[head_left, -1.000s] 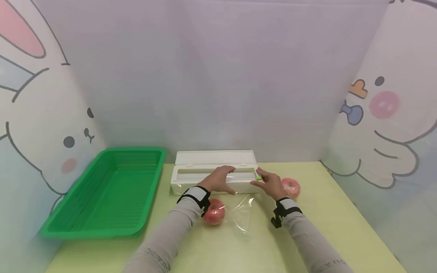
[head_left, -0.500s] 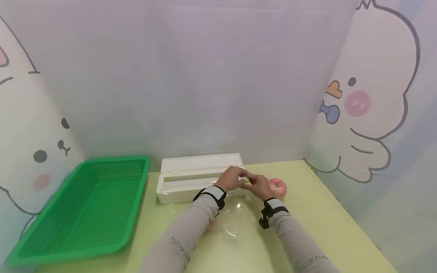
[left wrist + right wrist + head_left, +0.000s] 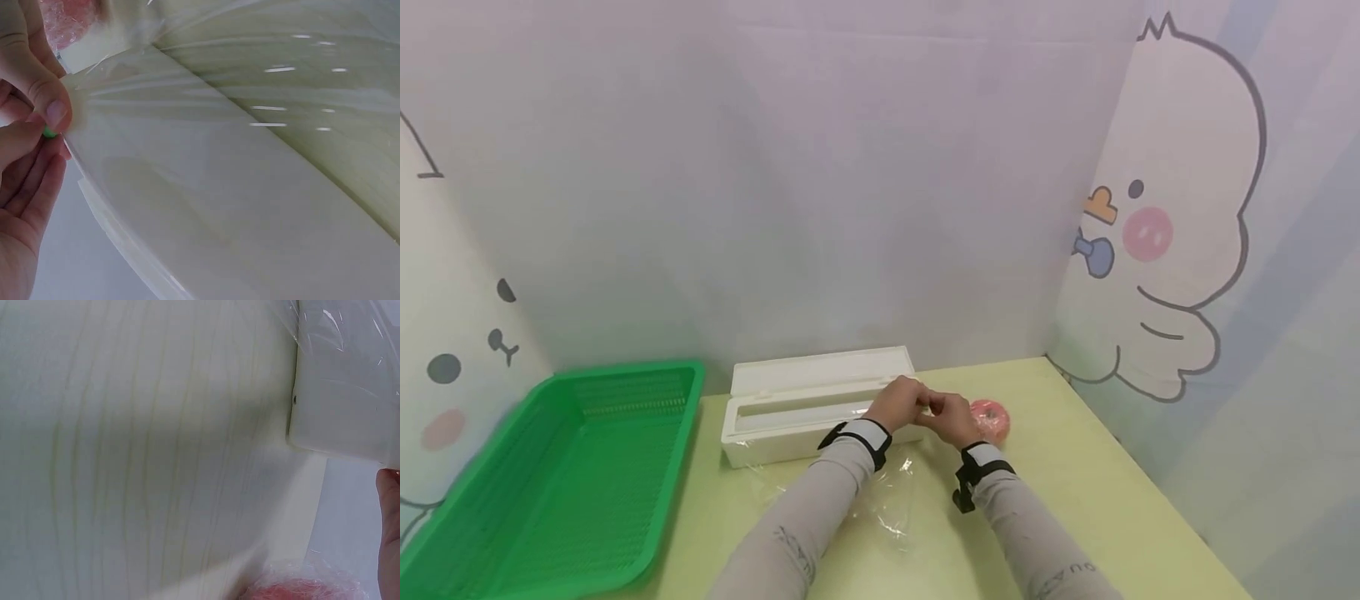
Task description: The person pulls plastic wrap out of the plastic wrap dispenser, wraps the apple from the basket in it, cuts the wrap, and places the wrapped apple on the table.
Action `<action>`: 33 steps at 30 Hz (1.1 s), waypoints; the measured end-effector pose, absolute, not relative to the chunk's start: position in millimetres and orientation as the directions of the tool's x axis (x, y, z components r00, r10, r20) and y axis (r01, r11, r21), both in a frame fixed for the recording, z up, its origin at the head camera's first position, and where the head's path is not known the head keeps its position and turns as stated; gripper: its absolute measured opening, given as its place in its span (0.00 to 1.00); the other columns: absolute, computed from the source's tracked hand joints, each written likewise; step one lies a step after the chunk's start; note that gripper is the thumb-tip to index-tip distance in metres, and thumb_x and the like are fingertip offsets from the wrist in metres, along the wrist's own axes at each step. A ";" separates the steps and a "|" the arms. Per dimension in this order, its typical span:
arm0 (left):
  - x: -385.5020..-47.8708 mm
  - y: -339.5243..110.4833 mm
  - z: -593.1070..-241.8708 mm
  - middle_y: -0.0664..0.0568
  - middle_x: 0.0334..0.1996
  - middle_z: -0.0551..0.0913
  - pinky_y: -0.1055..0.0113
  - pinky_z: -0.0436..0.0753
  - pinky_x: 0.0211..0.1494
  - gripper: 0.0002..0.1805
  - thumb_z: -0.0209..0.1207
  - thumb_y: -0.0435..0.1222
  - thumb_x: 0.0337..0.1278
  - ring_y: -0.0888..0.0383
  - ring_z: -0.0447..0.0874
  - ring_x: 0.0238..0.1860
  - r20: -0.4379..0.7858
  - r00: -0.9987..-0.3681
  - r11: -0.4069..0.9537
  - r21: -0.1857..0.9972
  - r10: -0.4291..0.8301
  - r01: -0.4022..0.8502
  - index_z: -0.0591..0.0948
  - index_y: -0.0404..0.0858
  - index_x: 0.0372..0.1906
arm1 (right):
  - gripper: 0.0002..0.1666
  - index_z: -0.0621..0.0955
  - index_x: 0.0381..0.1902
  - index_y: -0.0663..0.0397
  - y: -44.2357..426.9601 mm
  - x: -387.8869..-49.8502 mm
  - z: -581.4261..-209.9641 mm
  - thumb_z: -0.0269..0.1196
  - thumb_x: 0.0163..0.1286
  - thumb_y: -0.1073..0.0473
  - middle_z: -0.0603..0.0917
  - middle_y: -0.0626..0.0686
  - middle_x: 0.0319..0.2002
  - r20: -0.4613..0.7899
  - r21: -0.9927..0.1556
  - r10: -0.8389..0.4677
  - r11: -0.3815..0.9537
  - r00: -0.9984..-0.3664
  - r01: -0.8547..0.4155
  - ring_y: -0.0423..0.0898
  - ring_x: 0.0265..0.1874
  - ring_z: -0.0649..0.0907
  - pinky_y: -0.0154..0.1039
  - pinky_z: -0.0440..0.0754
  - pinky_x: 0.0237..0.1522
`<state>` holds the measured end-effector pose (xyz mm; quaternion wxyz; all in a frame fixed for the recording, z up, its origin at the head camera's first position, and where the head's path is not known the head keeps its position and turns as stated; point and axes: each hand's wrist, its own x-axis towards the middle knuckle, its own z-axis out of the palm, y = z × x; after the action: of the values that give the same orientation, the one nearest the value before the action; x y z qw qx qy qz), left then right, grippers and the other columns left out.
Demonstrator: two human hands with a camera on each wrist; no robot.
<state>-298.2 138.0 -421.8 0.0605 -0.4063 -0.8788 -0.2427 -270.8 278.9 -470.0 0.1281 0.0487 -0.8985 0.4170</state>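
Note:
A white cling film box (image 3: 820, 439) stands at the back of the table with its lid raised. At its right end, the fingers of my left hand (image 3: 897, 402) and right hand (image 3: 951, 421) meet. In the left wrist view, my left thumb and fingers pinch the small green slide cutter (image 3: 50, 132), mostly covered. My right thumb presses the cling film (image 3: 300, 81) beside it, where folds run together. The film hangs over the box's front onto the table. A wrapped apple (image 3: 990, 421) sits right of my right hand. My left forearm covers the other apple.
A large green plastic basket (image 3: 658, 500) stands on the left of the yellow table (image 3: 1075, 483). Grey-white curtains (image 3: 850, 208) printed with cartoon animals rise behind and at both sides, close to the raised lid.
My left hand has moved right along the box to meet my right hand at the slide cutter. My left forearm now hides the nearer apple. The head view has turned right.

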 end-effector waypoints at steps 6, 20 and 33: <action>-296.1 131.0 -428.2 0.47 0.26 0.87 0.76 0.67 0.29 0.14 0.55 0.18 0.48 0.62 0.71 0.23 0.350 -0.637 0.502 0.406 0.687 0.764 0.87 0.34 0.24 | 0.16 0.87 0.39 0.59 277.5 -269.4 -472.3 0.73 0.52 0.60 0.79 0.52 0.24 0.308 -0.696 -0.050 0.669 -0.950 -0.261 0.40 0.25 0.69 0.29 0.64 0.27; -297.9 121.6 -418.1 0.56 0.14 0.54 0.75 0.55 0.23 0.24 0.54 0.18 0.48 0.63 0.53 0.18 0.255 -0.740 0.595 0.461 0.622 0.658 0.61 0.42 0.09 | 0.29 0.80 0.55 0.58 275.4 -275.5 -468.7 0.72 0.55 0.58 0.77 0.59 0.60 0.303 -0.689 -0.116 0.659 -0.946 -0.302 0.56 0.57 0.80 0.46 0.81 0.55; -299.7 103.7 -424.9 0.57 0.12 0.56 0.76 0.53 0.23 0.25 0.52 0.16 0.37 0.64 0.53 0.18 0.291 -0.713 0.592 0.406 0.638 0.696 0.57 0.45 0.07 | 0.32 0.79 0.54 0.65 283.1 -275.6 -474.5 0.74 0.51 0.59 0.78 0.61 0.57 0.341 -0.650 -0.120 0.686 -0.932 -0.326 0.56 0.50 0.84 0.36 0.85 0.44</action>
<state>-299.7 103.7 -424.9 0.0573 -0.3747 -0.8903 -0.2524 -275.6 283.1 -474.5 0.1369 0.1230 -0.9080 0.3764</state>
